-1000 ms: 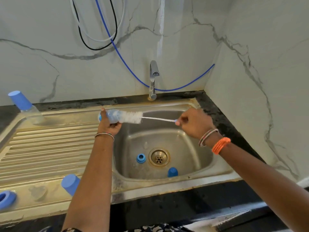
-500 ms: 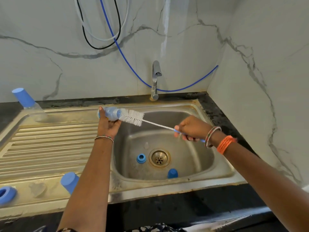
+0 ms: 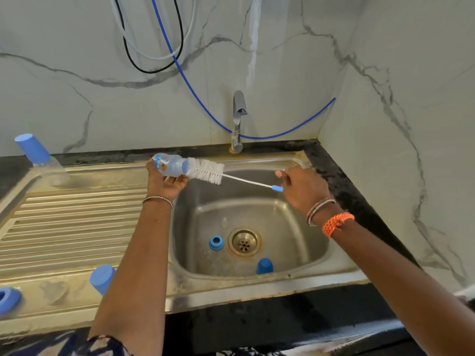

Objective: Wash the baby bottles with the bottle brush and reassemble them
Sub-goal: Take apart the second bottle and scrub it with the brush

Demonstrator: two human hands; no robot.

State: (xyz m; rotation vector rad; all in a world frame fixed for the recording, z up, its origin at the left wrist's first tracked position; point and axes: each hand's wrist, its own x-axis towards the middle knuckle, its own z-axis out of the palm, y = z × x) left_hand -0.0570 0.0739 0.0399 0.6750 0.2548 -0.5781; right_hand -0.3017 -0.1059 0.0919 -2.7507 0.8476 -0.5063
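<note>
Head view, scrubbing step: left hand (image 3: 164, 185) has its fingers curled under a small baby bottle (image 3: 171, 165) lying sideways over the sink (image 3: 282, 281) edge, and just right of those fingers the bottle brush (image 3: 207, 170) bristles sit mostly outside the mouth. Right hand (image 3: 302, 188) pinches the blue handle end. Next move probably needs a straight push in (wire looks bendy). Below the fingers, a blue ring (image 3: 216, 242) and blue cap (image 3: 264, 265) wait by the drain; nothing blocks.
</note>
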